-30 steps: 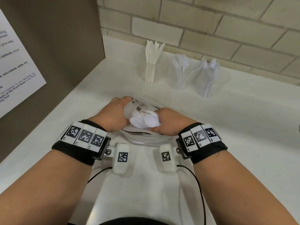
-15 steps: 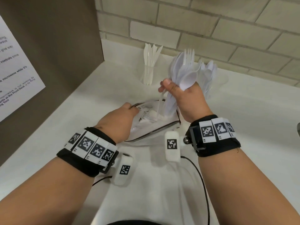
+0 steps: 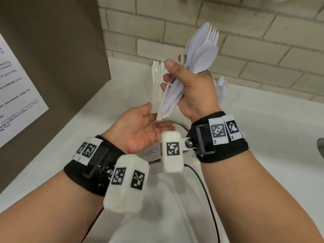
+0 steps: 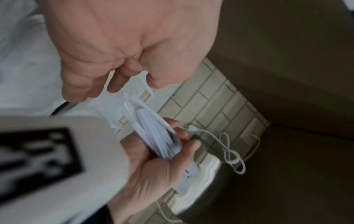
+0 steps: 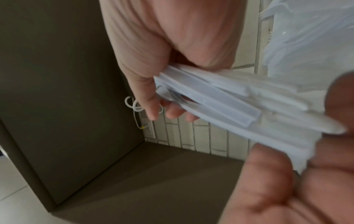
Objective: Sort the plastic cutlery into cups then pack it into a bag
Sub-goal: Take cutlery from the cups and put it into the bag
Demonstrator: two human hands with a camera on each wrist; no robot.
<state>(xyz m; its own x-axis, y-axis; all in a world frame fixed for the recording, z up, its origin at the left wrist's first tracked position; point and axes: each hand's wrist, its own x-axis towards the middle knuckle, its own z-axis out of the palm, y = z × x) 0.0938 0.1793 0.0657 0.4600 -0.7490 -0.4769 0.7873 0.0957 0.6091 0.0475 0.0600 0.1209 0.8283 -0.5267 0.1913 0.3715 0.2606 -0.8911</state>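
Observation:
My right hand (image 3: 175, 79) grips a bundle of white plastic spoons and forks (image 3: 201, 55) and holds it upright above the counter, heads up. My left hand (image 3: 150, 120) lies palm up and open just under the handle ends. The left wrist view shows the bundle (image 4: 153, 128) in the right hand, close to the left fingers (image 4: 114, 84). The right wrist view shows the handles (image 5: 220, 103) fanned out. A clear cup of knives (image 3: 157, 81) stands at the back, and another cup of cutlery (image 3: 224, 90) is partly hidden behind my right wrist. The bag (image 3: 180, 126) lies under my hands, mostly hidden.
A brown side panel (image 3: 52, 50) with a paper notice (image 3: 15, 95) bounds the white counter (image 3: 271, 137) on the left. A brick wall (image 3: 263, 41) runs along the back. A black cable (image 3: 208, 199) trails near me, and a dark object (image 3: 320, 148) sits at the right edge.
My right hand has lifted the cutlery bundle out of the bag and raised it. My left hand has let go of the bag and turned palm up beneath the handles.

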